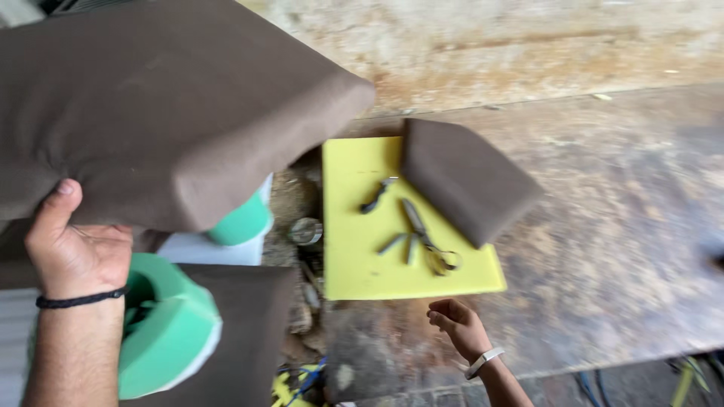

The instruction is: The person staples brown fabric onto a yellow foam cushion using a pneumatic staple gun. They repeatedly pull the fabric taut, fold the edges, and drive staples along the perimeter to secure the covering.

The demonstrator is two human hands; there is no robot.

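Head view, looking down on a worn wooden workbench (603, 226). The left hand (72, 249), a black cord at its wrist, grips the near edge of a large brown fabric-covered cushion (166, 105), thumb up on the face and fingers hidden beneath. The cushion is raised off the bench and fills the frame from 9 to 12 o'clock. The right hand (458, 322), with a pale wristband, hangs at 6 o'clock over the bench, fingers loosely curled and holding nothing, just short of the near edge of a yellow foam sheet (354, 256).

On the sheet lie scissors (422, 237) and a small dark metal tool (377, 194); a second, smaller brown cushion (467, 177) overlaps its 1 o'clock corner. Green foam blocks (170, 335) sit below and behind the raised cushion, beside another brown cushion (249, 332) at 7 o'clock.

Handling, by judgement: the raised cushion looks light for its bulk and soft, with rounded edges that yield under the thumb. Its cloth offers good friction. A one-handed edge grip probably lets it sag and swing; a second hand under the far edge, near 12 o'clock, would steady it.
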